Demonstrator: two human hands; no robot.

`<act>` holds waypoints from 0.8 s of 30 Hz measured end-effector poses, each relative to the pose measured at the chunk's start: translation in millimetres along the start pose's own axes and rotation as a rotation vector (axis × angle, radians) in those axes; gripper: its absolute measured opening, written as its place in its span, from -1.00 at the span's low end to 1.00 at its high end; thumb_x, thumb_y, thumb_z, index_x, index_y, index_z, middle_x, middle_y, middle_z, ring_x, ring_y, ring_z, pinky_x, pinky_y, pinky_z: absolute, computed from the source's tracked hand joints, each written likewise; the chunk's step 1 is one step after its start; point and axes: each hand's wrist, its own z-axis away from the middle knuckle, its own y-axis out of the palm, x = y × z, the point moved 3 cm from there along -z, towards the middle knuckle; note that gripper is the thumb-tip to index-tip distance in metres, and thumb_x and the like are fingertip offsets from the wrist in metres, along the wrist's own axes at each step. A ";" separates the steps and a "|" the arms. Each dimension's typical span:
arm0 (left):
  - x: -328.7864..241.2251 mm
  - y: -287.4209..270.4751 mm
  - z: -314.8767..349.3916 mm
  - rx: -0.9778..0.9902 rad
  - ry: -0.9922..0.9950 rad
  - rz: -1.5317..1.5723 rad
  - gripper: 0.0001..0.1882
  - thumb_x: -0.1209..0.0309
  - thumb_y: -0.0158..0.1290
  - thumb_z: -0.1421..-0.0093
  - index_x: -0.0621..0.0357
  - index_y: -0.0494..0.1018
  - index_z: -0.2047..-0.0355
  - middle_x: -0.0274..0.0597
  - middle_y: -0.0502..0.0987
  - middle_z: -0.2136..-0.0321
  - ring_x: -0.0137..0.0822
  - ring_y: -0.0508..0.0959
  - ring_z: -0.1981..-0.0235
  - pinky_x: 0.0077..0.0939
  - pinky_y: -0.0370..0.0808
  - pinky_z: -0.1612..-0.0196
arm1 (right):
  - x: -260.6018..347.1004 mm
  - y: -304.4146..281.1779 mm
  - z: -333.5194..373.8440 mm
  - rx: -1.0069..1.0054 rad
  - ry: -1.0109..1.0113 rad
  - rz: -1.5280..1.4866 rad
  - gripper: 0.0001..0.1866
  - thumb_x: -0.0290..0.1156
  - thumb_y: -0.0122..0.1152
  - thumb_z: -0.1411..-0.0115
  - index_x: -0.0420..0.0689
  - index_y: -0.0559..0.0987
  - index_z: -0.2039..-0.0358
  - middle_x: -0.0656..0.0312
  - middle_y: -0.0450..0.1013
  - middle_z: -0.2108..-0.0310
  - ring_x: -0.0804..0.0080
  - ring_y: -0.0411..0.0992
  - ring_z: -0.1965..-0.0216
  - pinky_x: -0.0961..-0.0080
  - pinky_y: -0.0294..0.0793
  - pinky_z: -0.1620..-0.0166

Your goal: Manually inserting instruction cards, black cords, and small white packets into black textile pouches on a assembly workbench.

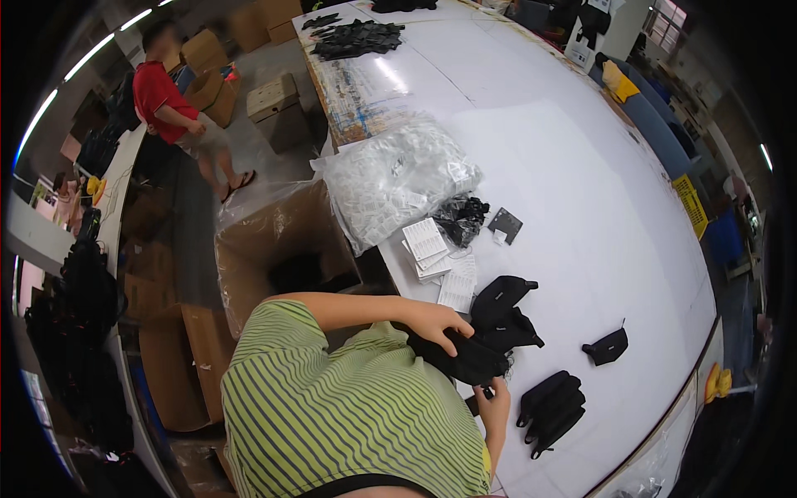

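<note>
A black fabric pouch [466, 358] is held close to my body at the table's near edge. My left hand [440, 324] is closed on its upper side, the thumb lying across the cloth. At its lower right end, my right hand [496, 404] has its fingers bent around a small black part of the pouch, perhaps a loop or zip end; the exact grip is partly hidden. Just beyond lie two more black pouches [501, 300], overlapping. To the right is a row of several black pouches [551, 408], and one single pouch [606, 347] lies farther off.
Paper label sheets [427, 242], a bag of black pieces [462, 219], a dark card [506, 225] and a large clear bag of small packets [398, 178] lie on the white table [581, 207]. An open lined carton [282, 241] stands left. A person in red [166, 104] stands beyond.
</note>
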 end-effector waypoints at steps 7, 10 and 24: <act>14.1 -20.1 11.4 0.185 -0.126 -0.038 -0.58 0.23 0.12 -0.04 0.22 0.35 0.18 -0.04 0.49 0.30 -0.11 0.47 0.30 -0.32 0.35 0.25 | -34.7 -23.2 25.3 0.240 0.221 -0.016 -0.62 -0.30 0.43 0.18 -0.35 0.48 0.53 0.17 0.40 0.67 0.62 0.28 0.58 0.60 0.26 0.48; 19.6 -20.1 12.4 0.113 -0.137 -0.027 -0.48 0.19 0.17 0.01 0.20 0.35 0.09 -0.07 0.49 0.23 -0.13 0.48 0.23 -0.34 0.35 0.19 | -20.5 -30.8 37.7 -0.012 0.366 -0.407 -0.72 -0.34 0.33 0.05 -0.32 0.51 0.55 0.24 0.45 0.58 0.60 0.32 0.54 0.65 0.28 0.41; -30.0 -8.0 31.5 0.282 -0.393 -0.186 -0.50 0.16 -0.12 -0.22 0.08 0.16 -0.12 0.16 0.46 0.20 0.04 0.44 0.16 -0.19 0.34 0.14 | -20.7 -60.0 -40.4 -0.450 0.263 -1.778 -0.79 -0.33 0.14 -0.13 -0.22 0.45 0.34 0.33 0.24 0.64 0.57 0.21 0.53 0.70 0.19 0.49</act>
